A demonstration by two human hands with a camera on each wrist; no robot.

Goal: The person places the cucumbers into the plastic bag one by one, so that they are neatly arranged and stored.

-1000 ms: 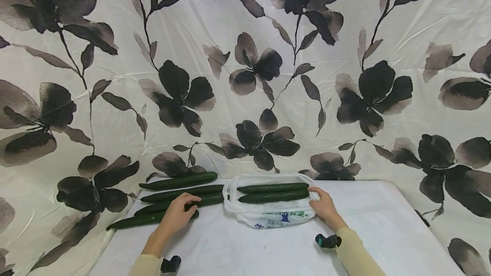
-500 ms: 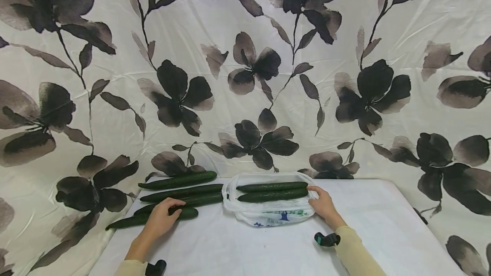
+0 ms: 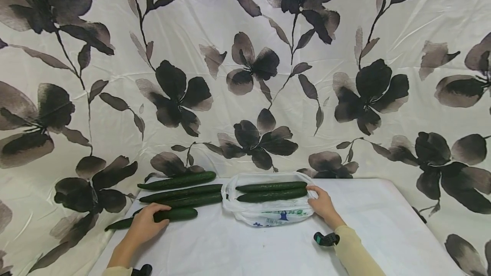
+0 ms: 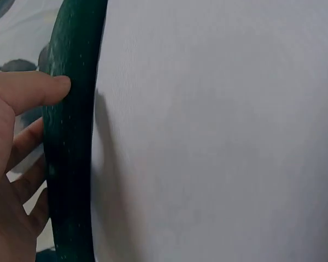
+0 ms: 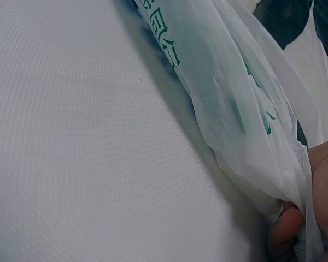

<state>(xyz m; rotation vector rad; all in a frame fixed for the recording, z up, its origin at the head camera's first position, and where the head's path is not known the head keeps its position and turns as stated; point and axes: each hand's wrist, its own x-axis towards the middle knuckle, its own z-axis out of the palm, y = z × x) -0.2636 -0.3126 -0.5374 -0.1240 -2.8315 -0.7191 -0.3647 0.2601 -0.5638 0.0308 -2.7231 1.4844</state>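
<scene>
My left hand (image 3: 147,222) reaches over the nearest cucumber (image 3: 183,214); in the left wrist view its thumb (image 4: 54,88) overlaps the cucumber (image 4: 74,142), with the other fingers loosely bent on the far side. My right hand (image 3: 324,205) pinches the right edge of a white plastic bag (image 3: 245,214), and the right wrist view shows the film of the bag (image 5: 235,109) gathered between thumb and fingers. Two cucumbers (image 3: 272,195) lie side by side on the spread bag. To its left lie more cucumbers (image 3: 192,191), two of them with their right ends at the bag's mouth.
The white-covered table (image 3: 264,250) carries everything. Another cucumber (image 3: 184,180) lies along the back edge at left. A floral cloth (image 3: 245,97) hangs behind the table. Dark devices are strapped at both wrists, such as the right wrist camera (image 3: 326,239).
The left hand has moved left and toward the person, from the middle cucumbers to the nearest one. The right hand has stayed at the bag's edge, and the cucumbers lie as before.
</scene>
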